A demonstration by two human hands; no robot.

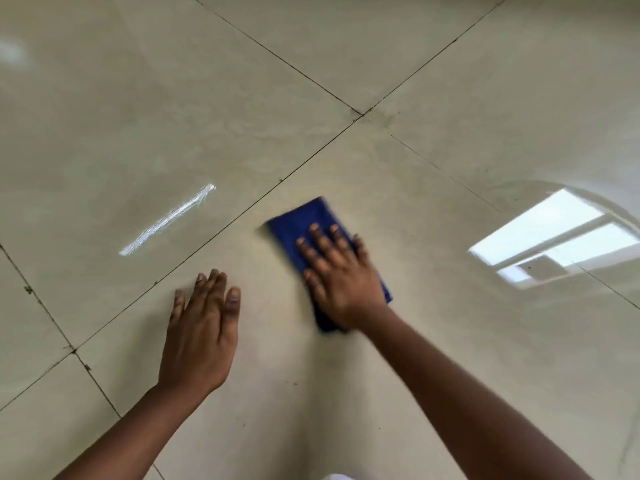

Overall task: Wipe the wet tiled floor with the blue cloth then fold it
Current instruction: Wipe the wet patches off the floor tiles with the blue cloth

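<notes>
A blue cloth (298,221), folded into a narrow rectangle, lies flat on the glossy beige tiled floor (346,375) in the middle of the view. My right hand (337,277) presses down on it with straight, spread fingers and covers its near half. Its edges look blurred. My left hand (204,327) rests flat on the bare tile to the left of the cloth, fingers straight and close together, holding nothing.
Dark grout lines cross the floor; several tiles meet at a corner (362,114) beyond the cloth. A shiny streak (166,220) glints on the tile to the left. A window's reflection (554,237) shines on the right.
</notes>
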